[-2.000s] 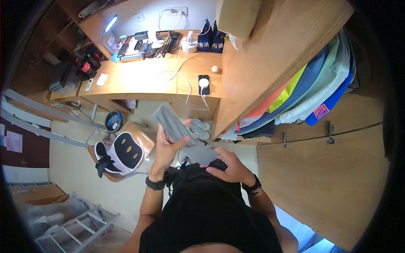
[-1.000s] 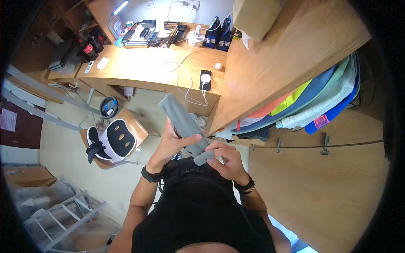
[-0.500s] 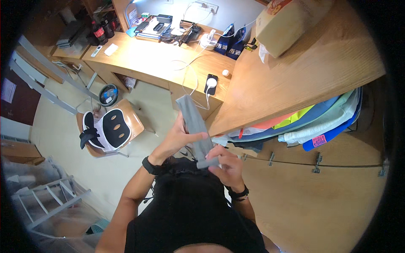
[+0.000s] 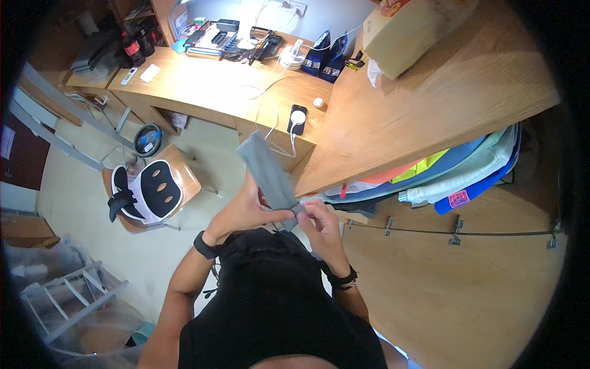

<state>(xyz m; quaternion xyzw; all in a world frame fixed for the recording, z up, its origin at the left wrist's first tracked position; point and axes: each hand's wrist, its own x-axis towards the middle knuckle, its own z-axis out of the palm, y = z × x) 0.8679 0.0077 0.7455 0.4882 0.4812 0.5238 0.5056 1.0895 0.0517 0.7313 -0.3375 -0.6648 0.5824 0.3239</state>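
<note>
A long, flat folded grey cloth (image 4: 265, 167) is held up in front of my body, slanting from upper left to lower right. My left hand (image 4: 243, 212) is wrapped around its lower left side, thumb pressed across the front. At the cloth's lower right end, my right hand (image 4: 322, 230) pinches the grey material between thumb and fingers. The two hands are close together, the left thumb tip near the right fingers. Parts of the fingers behind the cloth are hidden.
Ahead is a wooden desk (image 4: 209, 86) with a phone (image 4: 297, 120) and white cables. To the right, clothes (image 4: 467, 163) hang under a wooden top (image 4: 442, 98). A chair (image 4: 187, 178) bearing a black-and-white cushion (image 4: 161, 190), a bin (image 4: 148, 140) and a ladder (image 4: 80, 301) are to the left.
The cloth's lower end, which stuck out to the right as a flap, is now drawn in against the strip. My right hand has moved up closer to my left thumb. The view has shifted slightly.
</note>
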